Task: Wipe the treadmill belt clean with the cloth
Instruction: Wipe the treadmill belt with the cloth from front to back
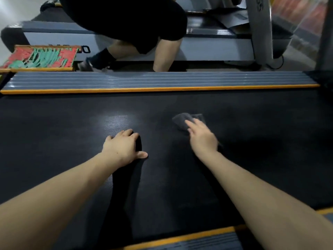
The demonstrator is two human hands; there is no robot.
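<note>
Black belt [180,177] filling most of the view, textured, with a pale glare patch near centre at about 11 o'clock from the left hand. Grey ribbed side rail [162,80] with an orange edge strip along the far side of the belt, running from 9 to 3 o'clock across the upper middle; a second orange-edged rail [198,240] cutting the corner at 5 o'clock. Beyond the far rail, at 12 o'clock, a second treadmill [207,47] in grey, its upright rising at 1 o'clock. In front of it, a crouching person in black shorts [126,17], bare knee down near the rail, dark sock and shoe at 11 o'clock. Red and green patterned mat [39,58] with an orange border at 10 o'clock, beside the rail's end.

Two bare forearms reaching in from 7 and 5 o'clock. Left hand [122,147] planted on the belt just left of centre, fingers curled under and gripping nothing, thumb pointing toward 3 o'clock, flat against the belt. Right hand [202,136] right of centre, slightly blurred, fingers straight and pressed onto the cloth [182,120]. Cloth dark grey, bunched, lying on the belt at about 1 o'clock from centre, sticking out past the fingertips toward 11 o'clock, well apart from the left hand.
</note>
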